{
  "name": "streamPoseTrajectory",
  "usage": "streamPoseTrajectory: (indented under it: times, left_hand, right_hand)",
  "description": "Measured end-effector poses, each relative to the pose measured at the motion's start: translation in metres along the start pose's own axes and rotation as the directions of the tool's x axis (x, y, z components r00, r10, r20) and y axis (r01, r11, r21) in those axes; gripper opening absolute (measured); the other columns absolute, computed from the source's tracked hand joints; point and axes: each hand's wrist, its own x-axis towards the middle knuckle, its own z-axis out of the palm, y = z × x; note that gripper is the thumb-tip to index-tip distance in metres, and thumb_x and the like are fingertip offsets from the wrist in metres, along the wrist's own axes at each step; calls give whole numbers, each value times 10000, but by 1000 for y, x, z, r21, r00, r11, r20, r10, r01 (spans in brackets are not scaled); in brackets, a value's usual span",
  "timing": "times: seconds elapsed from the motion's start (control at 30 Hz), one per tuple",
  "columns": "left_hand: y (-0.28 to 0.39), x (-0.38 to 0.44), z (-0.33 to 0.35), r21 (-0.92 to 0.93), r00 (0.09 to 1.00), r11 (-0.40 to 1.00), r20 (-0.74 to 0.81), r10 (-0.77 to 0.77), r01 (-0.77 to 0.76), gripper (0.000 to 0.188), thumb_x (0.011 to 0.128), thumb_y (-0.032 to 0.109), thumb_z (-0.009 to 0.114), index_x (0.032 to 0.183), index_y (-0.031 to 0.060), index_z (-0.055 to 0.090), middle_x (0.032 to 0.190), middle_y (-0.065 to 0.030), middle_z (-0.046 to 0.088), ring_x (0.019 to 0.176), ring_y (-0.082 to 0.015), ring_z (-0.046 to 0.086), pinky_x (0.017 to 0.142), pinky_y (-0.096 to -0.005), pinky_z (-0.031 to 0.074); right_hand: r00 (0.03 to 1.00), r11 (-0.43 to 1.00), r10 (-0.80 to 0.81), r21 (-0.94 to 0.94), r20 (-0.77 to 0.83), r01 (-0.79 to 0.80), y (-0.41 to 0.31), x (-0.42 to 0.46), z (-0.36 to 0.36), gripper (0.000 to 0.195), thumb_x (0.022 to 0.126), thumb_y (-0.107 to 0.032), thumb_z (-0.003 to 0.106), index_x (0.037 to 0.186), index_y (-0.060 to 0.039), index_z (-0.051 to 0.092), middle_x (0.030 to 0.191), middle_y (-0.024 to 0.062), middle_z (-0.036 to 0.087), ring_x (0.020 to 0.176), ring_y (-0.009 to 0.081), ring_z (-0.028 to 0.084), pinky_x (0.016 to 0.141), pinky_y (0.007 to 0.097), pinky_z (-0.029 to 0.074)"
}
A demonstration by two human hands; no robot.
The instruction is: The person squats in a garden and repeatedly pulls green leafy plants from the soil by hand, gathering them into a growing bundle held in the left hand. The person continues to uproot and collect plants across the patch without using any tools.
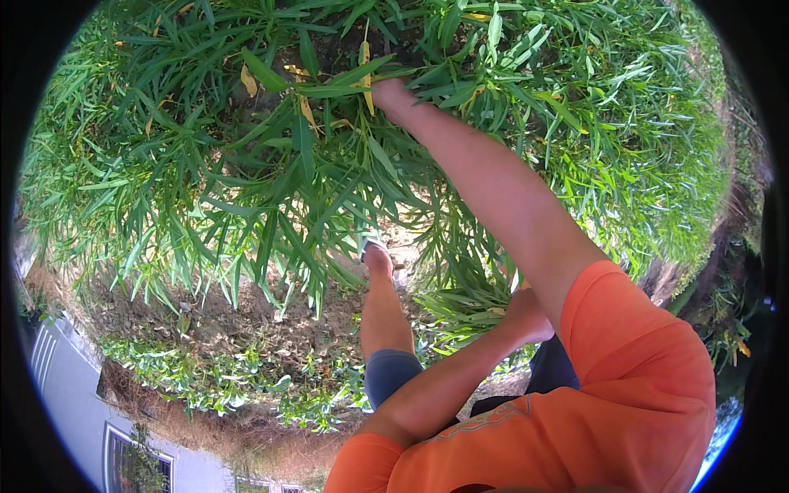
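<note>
My left hand [531, 315] is a fist low in front of my body, near my right leg. A bunch of long, narrow-leaved green shoots [459, 311] fans out to the left from it. My right arm stretches forward into the dense leafy plants [296, 203]. At its end my right hand [393, 101] is down among the stems, with its fingers hidden by leaves. Yellowed leaves [367, 77] hang right beside it. Whether that hand grips a stem cannot be made out.
My left foot in a sandal [374, 249] stands on bare soil at the plants' edge. Low broad-leaved plants [234, 376] grow behind a strip of soil with dry leaves [246, 326]. A pale building wall with a barred window [138, 462] is at the lower left.
</note>
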Motion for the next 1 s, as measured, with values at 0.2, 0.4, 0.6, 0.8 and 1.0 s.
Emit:
streamPoseTrajectory:
  times: [0.2, 0.4, 0.6, 0.8, 1.0]
  left_hand:
    - [-2, 1, 5, -325, 994, 945, -89, -56, 24, 266, 815, 305, 692, 943, 72, 695, 927, -158, 714, 918, -377, 685, 727, -474, 540]
    - [-15, 9, 28, -616, 986, 787, -138, -90, -15, 419, 806, 417, 738, 1048, 77, 691, 1045, -153, 701, 1010, -371, 654, 856, -463, 511]
    - [-19, 10, 31, -597, 984, 799, -176, -34, -79, 441, 784, 391, 770, 1078, 73, 688, 1063, -147, 693, 1027, -362, 647, 920, -469, 485]
    - [14, 12, -7, 85, 978, 981, 103, -181, 173, 230, 787, 186, 722, 985, 72, 698, 991, -155, 696, 917, -341, 697, 792, -471, 549]
    - [30, 22, -29, 186, 959, 977, 243, -148, 104, 176, 783, 188, 685, 901, 57, 696, 912, -162, 705, 884, -346, 704, 747, -463, 562]
  right_hand:
    - [991, 889, -5, -455, -136, -58, -27, 11, 15, 357, 808, -244, 667, 1069, 0, 675, 1051, 175, 710, 948, 343, 684, 829, 446, 549]
    - [992, 877, -127, -464, 24, 124, -18, 10, 11, 458, 757, -387, 757, 1082, -70, 694, 1118, 155, 713, 1040, 340, 686, 892, 447, 546]
    - [965, 997, 12, -66, -263, -30, -2, 23, 18, 285, 843, -296, 711, 816, -14, 678, 797, 126, 685, 728, 253, 660, 644, 386, 515]
    - [992, 983, 123, 145, -36, -117, 5, 1, 7, 481, 867, -365, 700, 1028, 74, 584, 909, 199, 672, 797, 274, 674, 757, 407, 532]
    - [958, 961, -177, 252, 224, 119, -60, -1, -9, 320, 861, -243, 732, 972, 47, 657, 906, 104, 693, 820, 218, 669, 712, 400, 534]
